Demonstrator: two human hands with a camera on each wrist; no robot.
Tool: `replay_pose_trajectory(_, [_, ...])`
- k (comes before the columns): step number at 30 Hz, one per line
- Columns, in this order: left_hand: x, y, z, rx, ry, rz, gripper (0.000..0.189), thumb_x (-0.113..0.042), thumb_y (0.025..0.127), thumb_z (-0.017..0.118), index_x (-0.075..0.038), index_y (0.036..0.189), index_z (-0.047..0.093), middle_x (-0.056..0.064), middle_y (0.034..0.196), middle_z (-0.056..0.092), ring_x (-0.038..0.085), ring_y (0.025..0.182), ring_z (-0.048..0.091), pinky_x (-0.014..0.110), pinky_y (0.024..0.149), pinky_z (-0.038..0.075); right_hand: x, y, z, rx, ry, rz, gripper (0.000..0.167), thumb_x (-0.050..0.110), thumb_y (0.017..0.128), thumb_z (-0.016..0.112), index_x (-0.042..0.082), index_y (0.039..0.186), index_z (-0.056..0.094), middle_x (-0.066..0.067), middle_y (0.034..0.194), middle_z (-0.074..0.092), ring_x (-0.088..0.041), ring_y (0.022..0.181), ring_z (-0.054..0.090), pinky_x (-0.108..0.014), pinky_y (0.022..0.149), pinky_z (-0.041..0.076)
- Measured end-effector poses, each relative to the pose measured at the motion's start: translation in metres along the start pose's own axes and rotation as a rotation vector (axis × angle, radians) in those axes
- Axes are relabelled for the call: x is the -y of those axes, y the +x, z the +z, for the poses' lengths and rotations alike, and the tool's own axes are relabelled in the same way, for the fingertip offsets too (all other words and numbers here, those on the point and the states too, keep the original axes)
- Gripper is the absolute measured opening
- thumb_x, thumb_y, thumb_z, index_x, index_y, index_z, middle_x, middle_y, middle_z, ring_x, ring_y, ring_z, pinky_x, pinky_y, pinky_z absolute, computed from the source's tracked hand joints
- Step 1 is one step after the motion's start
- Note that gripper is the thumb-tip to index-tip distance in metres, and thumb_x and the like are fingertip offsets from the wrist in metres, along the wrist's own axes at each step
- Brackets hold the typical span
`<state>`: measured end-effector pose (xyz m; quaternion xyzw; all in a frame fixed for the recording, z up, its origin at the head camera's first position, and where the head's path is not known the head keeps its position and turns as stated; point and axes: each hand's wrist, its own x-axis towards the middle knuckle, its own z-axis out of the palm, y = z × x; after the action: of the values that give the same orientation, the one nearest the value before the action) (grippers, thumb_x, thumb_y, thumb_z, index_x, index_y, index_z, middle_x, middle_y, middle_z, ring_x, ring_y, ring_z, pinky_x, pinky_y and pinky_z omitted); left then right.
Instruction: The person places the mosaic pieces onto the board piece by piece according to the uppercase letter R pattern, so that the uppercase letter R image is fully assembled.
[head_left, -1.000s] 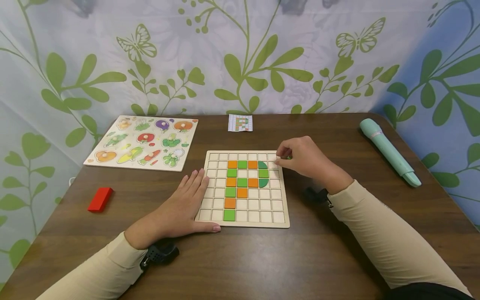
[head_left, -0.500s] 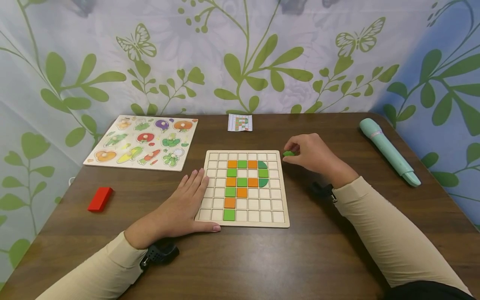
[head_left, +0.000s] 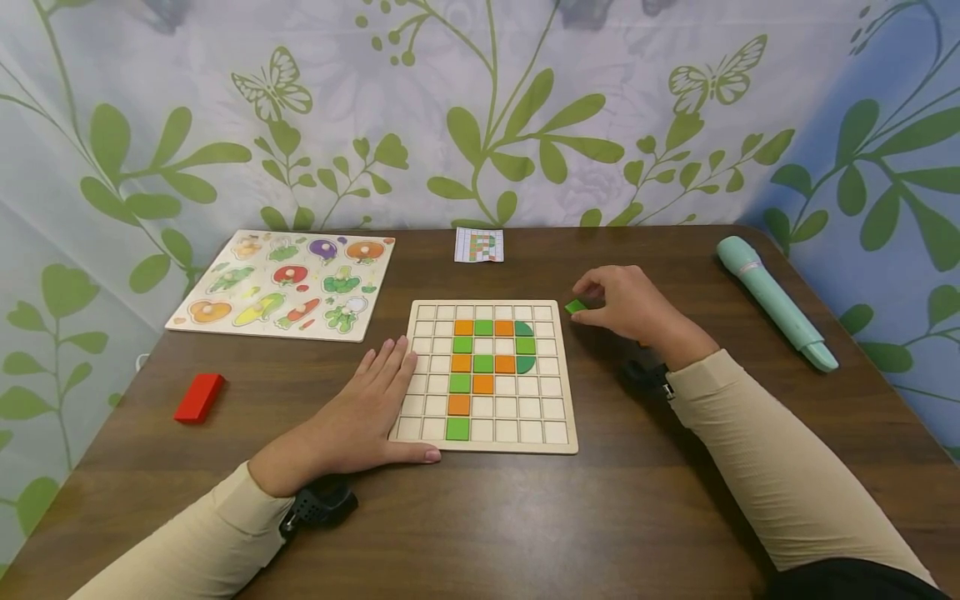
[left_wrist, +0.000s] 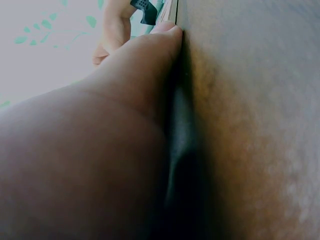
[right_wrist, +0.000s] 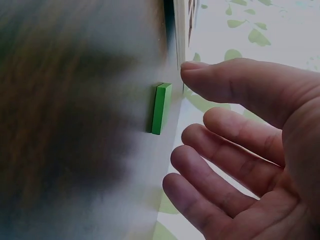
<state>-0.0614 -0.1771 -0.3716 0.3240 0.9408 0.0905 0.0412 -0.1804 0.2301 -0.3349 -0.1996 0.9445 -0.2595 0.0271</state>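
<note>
A wooden grid board [head_left: 572, 400] with orange, light green and rounded dark green tiles in some of its squares lies at the middle of the table. My left hand [head_left: 352, 412] rests along its left edge, fingers straight and thumb at the near corner. Right of the board's far corner, a green square tile [head_left: 575, 307] lies on the table beside my right hand [head_left: 630, 310]. In the right wrist view a gap shows between that green tile [right_wrist: 161, 109] and the loosely bent fingers [right_wrist: 220, 165], which hold nothing. A bit of orange [head_left: 642, 343] peeks out under the right hand.
A vegetable puzzle board [head_left: 300, 287] lies at the back left, with a red block [head_left: 199, 398] nearer. A small printed pattern card [head_left: 479, 246] sits behind the grid. At the far right lies a mint-green microphone-shaped object [head_left: 776, 302]. Patterned fabric [head_left: 525, 108] hangs behind the table.
My right hand has moved right, off the board's far corner to the table beside it, and let go of the green tile there. The left hand has stayed in place.
</note>
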Motion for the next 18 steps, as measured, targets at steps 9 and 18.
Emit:
replay_pose_trajectory(9, [-0.0008,-0.0001,-0.0006,0.01,-0.005,-0.008,0.134,-0.093,0.082,0.052,0.006,0.165,0.013,0.024,0.173,0.003,0.039,0.158,0.004,0.055,0.124,0.006,-0.0008,0.0019,0.0011,0.045,-0.03,-0.01,0.037,0.01,0.092,0.084,-0.005,0.124,0.07,-0.021,0.121,0.069,-0.037,0.113,0.065,-0.055,0.097,0.051])
replay_pose_trajectory(18, [-0.0006,0.0,-0.0006,0.006,-0.001,-0.006,0.134,-0.093,0.082,0.051,0.006,0.166,0.013,0.024,0.173,0.003,0.039,0.158,0.004,0.055,0.124,0.007,-0.0019,0.0042,0.0051,0.086,-0.083,-0.053,0.038,-0.003,0.094,0.076,-0.002,0.132,0.07,-0.02,0.13,0.068,-0.037,0.12,0.063,-0.054,0.1,0.05])
